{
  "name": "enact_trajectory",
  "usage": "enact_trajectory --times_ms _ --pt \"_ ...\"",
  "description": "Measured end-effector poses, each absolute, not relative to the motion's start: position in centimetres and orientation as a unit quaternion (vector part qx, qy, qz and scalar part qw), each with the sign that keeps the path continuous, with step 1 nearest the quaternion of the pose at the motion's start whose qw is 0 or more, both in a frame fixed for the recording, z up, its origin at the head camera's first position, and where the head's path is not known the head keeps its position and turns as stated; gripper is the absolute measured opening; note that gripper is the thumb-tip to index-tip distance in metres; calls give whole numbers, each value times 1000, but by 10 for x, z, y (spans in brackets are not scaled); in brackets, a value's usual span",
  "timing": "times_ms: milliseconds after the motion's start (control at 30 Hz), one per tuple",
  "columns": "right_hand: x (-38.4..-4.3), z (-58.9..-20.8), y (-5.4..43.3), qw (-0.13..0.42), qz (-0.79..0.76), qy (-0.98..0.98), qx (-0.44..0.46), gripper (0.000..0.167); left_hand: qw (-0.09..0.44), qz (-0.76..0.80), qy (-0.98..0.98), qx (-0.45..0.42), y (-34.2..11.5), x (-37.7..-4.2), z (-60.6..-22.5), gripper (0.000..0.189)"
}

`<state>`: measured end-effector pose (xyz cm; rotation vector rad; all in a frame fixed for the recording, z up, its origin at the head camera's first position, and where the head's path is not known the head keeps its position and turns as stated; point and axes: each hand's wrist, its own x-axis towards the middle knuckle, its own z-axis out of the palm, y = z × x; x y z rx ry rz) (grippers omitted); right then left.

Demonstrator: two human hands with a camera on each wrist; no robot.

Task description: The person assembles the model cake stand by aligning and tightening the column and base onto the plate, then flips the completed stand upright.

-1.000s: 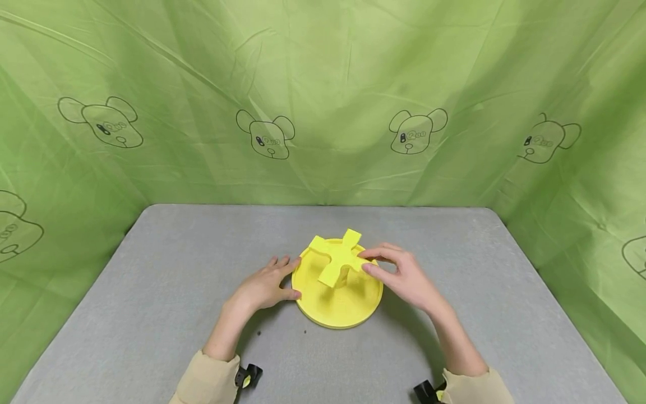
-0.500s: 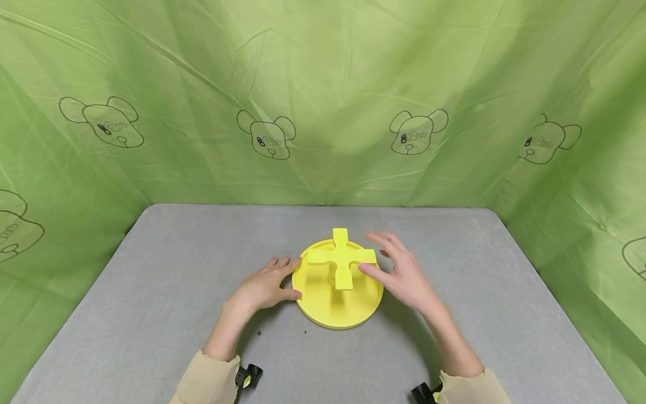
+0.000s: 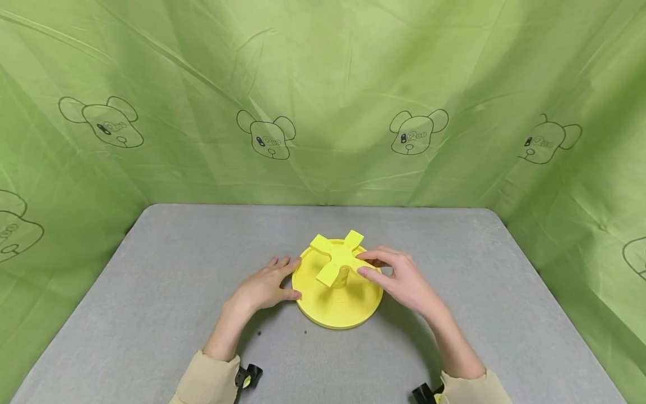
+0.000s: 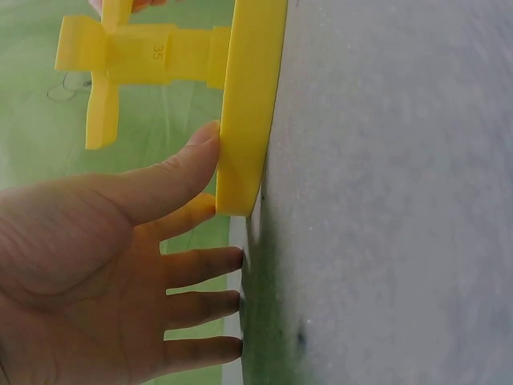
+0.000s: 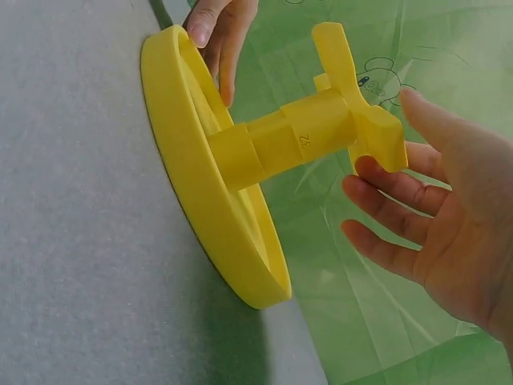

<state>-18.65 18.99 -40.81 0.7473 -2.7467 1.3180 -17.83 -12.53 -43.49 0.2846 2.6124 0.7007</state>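
A yellow four-armed knob [image 3: 343, 256] tops a stepped yellow stem [image 5: 276, 140] that rises from the middle of a round yellow base [image 3: 338, 310]. This shallow, rimmed base lies on the grey table. My left hand [image 3: 262, 285] touches its left rim with thumb and index finger; the other fingers are straight and spread in the left wrist view. At the knob's right arm, my right hand [image 3: 404, 278] has its thumb on the near side and fingers on the far side, pinching it. Raised digits mark the stem. The right index finger is partly hidden in the right wrist view.
The grey table [image 3: 166, 297] extends around the base. Green cloth [image 3: 323, 67] with printed bear heads hangs behind and at both sides. Two tiny dark specks lie before the base. A black wrist device [image 3: 249, 376] sits at the left sleeve, another [image 3: 425, 393] at the right.
Half a second ago the knob's arms pointed straight out and the right fingers were spread off it. Now the knob stands turned and the fingers close on its right arm. The left hand stays put.
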Motion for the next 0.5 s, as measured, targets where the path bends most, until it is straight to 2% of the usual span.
enact_trajectory --times_ms 167,300,500 --pt "-187 -409 190 31 430 -870 238 28 210 250 940 99 -125 -176 -435 82" --pt "-188 -409 189 56 409 -875 252 46 216 251 939 97 -124 -176 -434 83" --pt "-188 -402 178 6 343 -895 285 76 217 251 938 98 -124 -177 -432 82"
